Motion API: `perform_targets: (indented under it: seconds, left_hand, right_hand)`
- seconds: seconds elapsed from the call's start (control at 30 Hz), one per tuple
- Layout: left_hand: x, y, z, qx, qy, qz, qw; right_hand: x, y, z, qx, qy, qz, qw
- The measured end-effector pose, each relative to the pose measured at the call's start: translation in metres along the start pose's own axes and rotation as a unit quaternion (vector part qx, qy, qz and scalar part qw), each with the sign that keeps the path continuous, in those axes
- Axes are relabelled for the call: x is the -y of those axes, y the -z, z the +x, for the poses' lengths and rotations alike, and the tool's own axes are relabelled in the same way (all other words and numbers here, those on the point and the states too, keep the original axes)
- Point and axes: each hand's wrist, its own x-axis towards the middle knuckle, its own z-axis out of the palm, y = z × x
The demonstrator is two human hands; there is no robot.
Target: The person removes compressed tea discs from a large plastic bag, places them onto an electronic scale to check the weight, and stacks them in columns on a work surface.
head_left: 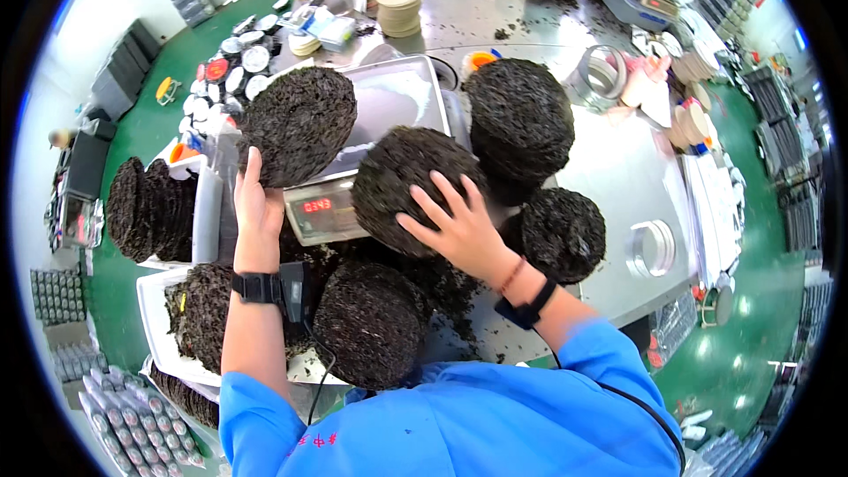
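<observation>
Single head-worn fisheye, looking steeply down from above the person's chest onto the counter (618,177). Close range: blue sleeves and both forearms enter from the near edge, and the scale (371,150) sits mid-frame. Wide field bends straight edges near the rim; green floor (141,124) shows far left and right. No second view, so no overlap.

Dark, speckled tea cakes (299,124), blue sleeves (459,424)
</observation>
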Motion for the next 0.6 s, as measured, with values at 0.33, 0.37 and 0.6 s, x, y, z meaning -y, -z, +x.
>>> perform_targets:
  seconds: [0.33,0.37,0.6]
  left_hand:
    - [0.027,0.043,-0.150,0.131,-0.043,0.364,0.921]
    - [0.031,0.058,-0.161,0.147,-0.037,0.388,0.909]
    - [0.044,0.140,-0.251,0.102,-0.051,0.626,0.771]
  right_hand:
    - [-0.017,0.082,-0.184,0.041,-0.314,-0.217,0.923]
    - [-0.021,0.075,-0.193,0.093,-0.319,-0.245,0.911]
    - [-0.002,0.040,-0.197,0.219,-0.381,-0.123,0.890]
